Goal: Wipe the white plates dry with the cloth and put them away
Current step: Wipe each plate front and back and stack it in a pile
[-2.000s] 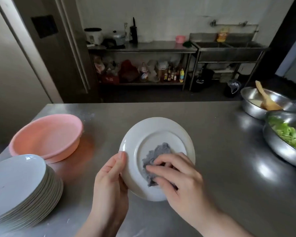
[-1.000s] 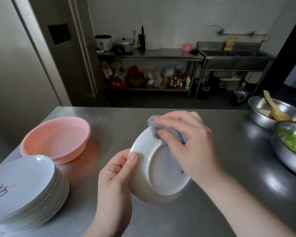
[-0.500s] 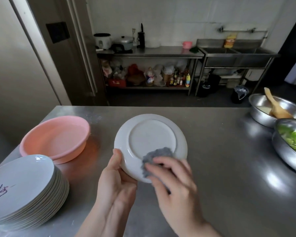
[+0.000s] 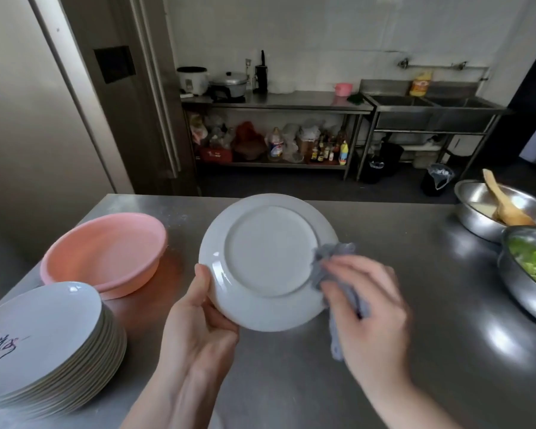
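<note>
A white plate (image 4: 266,258) is held up over the steel table, its underside with the foot ring turned toward me. My left hand (image 4: 198,317) grips its lower left rim, thumb on the back. My right hand (image 4: 369,308) holds a crumpled grey cloth (image 4: 331,258) against the plate's right rim; the hand is blurred. A tall stack of white plates (image 4: 47,345) with black brush writing on the top one stands at the near left.
A pink plastic basin (image 4: 106,252) sits behind the stack. At the right edge stand a steel bowl of green leaves (image 4: 529,274) and a steel bowl with a wooden spoon (image 4: 489,205). The steel table (image 4: 430,305) stretches between them.
The plate was flipped from face side to underside. My right hand with the cloth slid from the plate's lower rim round to its right rim. The plate has come up higher.
</note>
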The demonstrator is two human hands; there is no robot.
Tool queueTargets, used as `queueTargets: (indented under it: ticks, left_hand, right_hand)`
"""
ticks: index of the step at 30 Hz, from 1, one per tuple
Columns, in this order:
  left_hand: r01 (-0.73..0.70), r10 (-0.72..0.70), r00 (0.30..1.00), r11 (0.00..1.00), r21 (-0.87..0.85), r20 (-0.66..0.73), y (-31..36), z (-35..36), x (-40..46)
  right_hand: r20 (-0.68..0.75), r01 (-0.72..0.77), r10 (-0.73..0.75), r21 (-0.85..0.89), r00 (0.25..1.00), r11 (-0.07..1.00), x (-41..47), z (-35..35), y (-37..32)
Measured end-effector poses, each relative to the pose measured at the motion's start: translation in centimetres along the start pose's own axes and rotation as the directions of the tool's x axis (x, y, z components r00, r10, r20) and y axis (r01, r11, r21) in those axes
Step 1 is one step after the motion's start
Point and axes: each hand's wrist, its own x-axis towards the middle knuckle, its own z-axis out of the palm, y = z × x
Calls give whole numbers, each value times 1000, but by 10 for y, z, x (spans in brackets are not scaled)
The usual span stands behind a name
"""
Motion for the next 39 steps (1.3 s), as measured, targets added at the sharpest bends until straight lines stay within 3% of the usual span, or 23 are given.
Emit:
queueTargets:
  ticks: [2,5,11,14,18,22,24,27,30,34,36,39]
  left_hand:
    - [-113,108,992,991,76,65,-1,-1,-5]
    - [-287,227,942,926,245,246,-11,-4,-10]
    - [-438,311,889,790,430,335,-28,-4,-13]
    - [-431,317,893,808,402,319,-25,-4,-10]
    - [-313,210,921,901,299,329,-18,-2,-8]
    - [-127,73,979,948,292,188,-13,0,-4]
    - [-130,103,988,959,252,116,-7,3,-1]
    - [-224,209,972,961,159,108,4,8,2]
    - [-284,253,953,938,199,169,5,7,0]
    - [-420,287,891,816,398,351,-11,-1,-6]
    - [-481,298,861,739,472,412,-21,-5,-9]
    - [-573,347,805,666,478,482,-29,-10,-12]
  right_hand:
    - [29,-203,201,81,979,976,20,-3,8]
    - [136,-292,278,99,951,951,50,2,10]
    - [251,-34,12,84,968,996,62,33,-18]
    - [305,82,-116,121,945,989,43,41,-27]
    - [345,228,-260,130,902,965,6,40,-30]
    - [325,365,-362,55,874,929,-21,35,-21]
    - [291,419,-408,26,865,908,-28,27,-10]
    - [169,323,-321,16,932,946,-23,13,10]
    - [64,52,-54,30,996,998,3,8,19]
    - [63,-295,289,143,955,945,42,9,20]
    - [43,-296,293,137,955,945,53,13,10]
    - [101,-74,63,104,993,992,51,23,-16]
